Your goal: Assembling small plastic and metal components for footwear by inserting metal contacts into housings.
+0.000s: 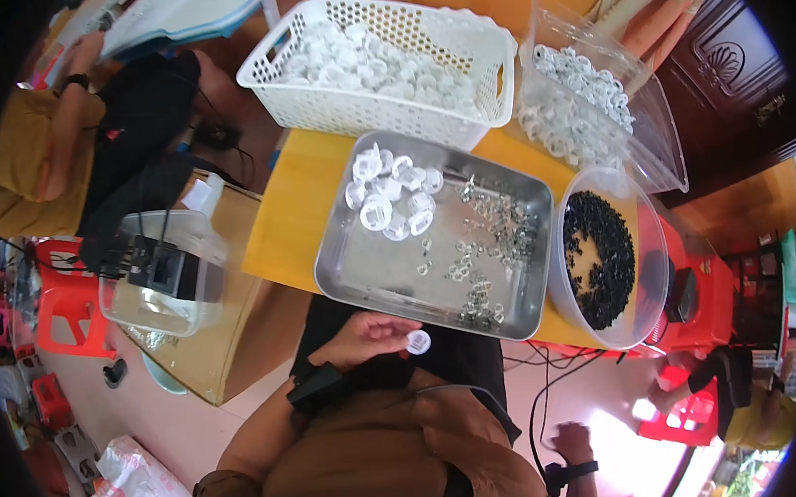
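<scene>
My left hand (367, 337) is below the near edge of a metal tray (372, 273). Its thumb and fingers pinch a small round white plastic piece (418, 342) by the edge. In the tray, similar clear-white round pieces (377, 211) are heaped at the far left, and many tiny metal-looking parts (497, 224) are scattered over the right side. My right hand (571, 443) is low at my right side, away from the tray, with a dark strap at the wrist. Its fingers are too dark and small to make out.
Behind the tray stands a white perforated basket (380, 104) full of whitish pieces. A clear bin (657, 155) of white rings is at the far right, beside a round tub (650, 279) of small black parts. Cables (545, 394) hang at right. Another person (47, 170) sits at left.
</scene>
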`<state>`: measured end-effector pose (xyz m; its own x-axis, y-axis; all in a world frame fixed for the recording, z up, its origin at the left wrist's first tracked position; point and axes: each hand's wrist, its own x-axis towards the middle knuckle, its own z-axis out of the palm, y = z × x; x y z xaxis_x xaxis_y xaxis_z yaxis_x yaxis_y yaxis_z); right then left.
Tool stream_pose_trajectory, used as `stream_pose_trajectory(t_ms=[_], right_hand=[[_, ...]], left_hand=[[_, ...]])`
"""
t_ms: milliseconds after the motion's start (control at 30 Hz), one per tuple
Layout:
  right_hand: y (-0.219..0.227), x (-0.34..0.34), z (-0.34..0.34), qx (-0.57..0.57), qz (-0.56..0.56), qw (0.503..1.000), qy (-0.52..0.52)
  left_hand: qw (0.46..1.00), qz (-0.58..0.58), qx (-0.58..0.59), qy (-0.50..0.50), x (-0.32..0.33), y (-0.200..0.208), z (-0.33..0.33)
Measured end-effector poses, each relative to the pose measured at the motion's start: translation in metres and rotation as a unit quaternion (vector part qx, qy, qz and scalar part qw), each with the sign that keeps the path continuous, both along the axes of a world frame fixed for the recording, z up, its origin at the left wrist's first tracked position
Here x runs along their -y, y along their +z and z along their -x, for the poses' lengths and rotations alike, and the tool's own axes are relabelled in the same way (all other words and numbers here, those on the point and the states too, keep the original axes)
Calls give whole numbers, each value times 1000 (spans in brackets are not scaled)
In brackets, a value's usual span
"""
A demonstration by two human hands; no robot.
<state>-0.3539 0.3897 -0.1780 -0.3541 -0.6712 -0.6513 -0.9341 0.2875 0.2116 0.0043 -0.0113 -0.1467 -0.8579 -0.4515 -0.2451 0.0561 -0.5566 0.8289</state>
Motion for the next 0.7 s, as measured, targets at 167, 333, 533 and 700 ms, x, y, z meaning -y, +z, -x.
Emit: stream_pose_trajectory(t_ms=[167,333,533,700], right_hand=[[153,42,18,-320,128,932,-110],[257,222,-74,-75,512,855,39],[236,347,-154,180,492,815,247],[185,395,-165,219,469,806,287]], left_hand=[[998,-33,-44,25,4,-5,-18],[997,-66,-33,28,7,-2,-22],[990,-76,7,121,3,18,-54],[986,13,88,142,10,55,-91]])
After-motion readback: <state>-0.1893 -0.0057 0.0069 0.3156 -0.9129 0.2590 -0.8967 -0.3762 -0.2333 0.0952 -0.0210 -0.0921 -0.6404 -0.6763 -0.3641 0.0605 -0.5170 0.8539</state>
